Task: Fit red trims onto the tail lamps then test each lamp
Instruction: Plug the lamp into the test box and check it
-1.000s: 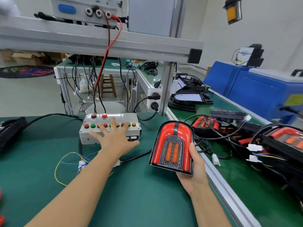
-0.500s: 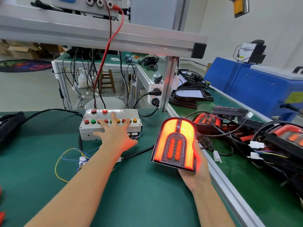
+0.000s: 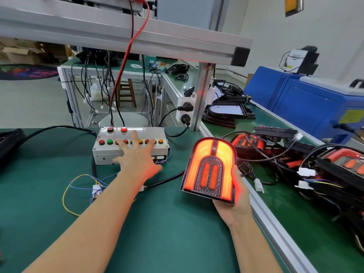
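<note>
An arch-shaped tail lamp [image 3: 209, 170] with a red trim glows bright orange-red, tilted up toward me over the green bench. My right hand [image 3: 234, 201] holds it from behind and below, fingers wrapped round its right edge. My left hand [image 3: 137, 156] lies spread on the white test box [image 3: 130, 152], straight fingers pressing on its row of red, green and yellow buttons. A black cable [image 3: 165, 181] runs from under the left hand toward the lamp.
Loose yellow and blue wires [image 3: 78, 186] lie left of my forearm. More tail lamps [image 3: 246, 142] and tangled harnesses [image 3: 315, 174] crowd the right-hand belt beyond an aluminium rail [image 3: 271, 223]. A blue machine [image 3: 307, 99] stands far right. An aluminium beam [image 3: 126, 36] crosses overhead.
The lamp went from unlit to brightly lit. My left hand slid forward onto the box's buttons. My right hand kept holding the lamp, raising it slightly.
</note>
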